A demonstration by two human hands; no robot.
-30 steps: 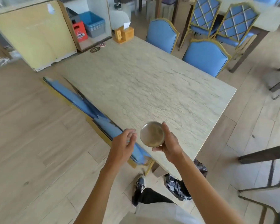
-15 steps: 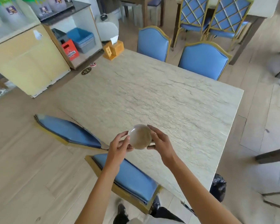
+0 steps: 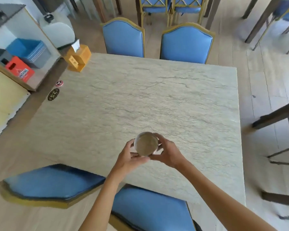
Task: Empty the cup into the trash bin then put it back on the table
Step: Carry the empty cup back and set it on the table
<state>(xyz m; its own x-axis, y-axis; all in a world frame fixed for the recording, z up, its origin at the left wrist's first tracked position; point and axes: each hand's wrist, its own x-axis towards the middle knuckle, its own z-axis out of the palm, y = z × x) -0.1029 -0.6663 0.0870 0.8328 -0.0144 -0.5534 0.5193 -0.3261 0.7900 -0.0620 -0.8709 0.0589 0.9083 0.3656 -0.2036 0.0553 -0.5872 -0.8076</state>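
A clear glass cup [image 3: 146,143] is held upright over the near part of the marble-look table [image 3: 140,100]. I look straight down into it and see nothing inside. My left hand [image 3: 129,158] wraps its left side and my right hand [image 3: 167,152] wraps its right side, fingers curled round the wall. I cannot tell whether the cup's base touches the tabletop. The trash bin is out of view.
Two blue chairs [image 3: 186,43] stand at the table's far edge and two more [image 3: 150,209] at the near edge below my arms. A wooden tissue box [image 3: 78,58] and two round coasters [image 3: 53,94] sit at the far left. A cabinet [image 3: 5,90] stands left.
My view has swung from the table's corner to face it squarely. My left hand, open a second ago, has closed onto the cup beside my right. The cup has moved over the tabletop.
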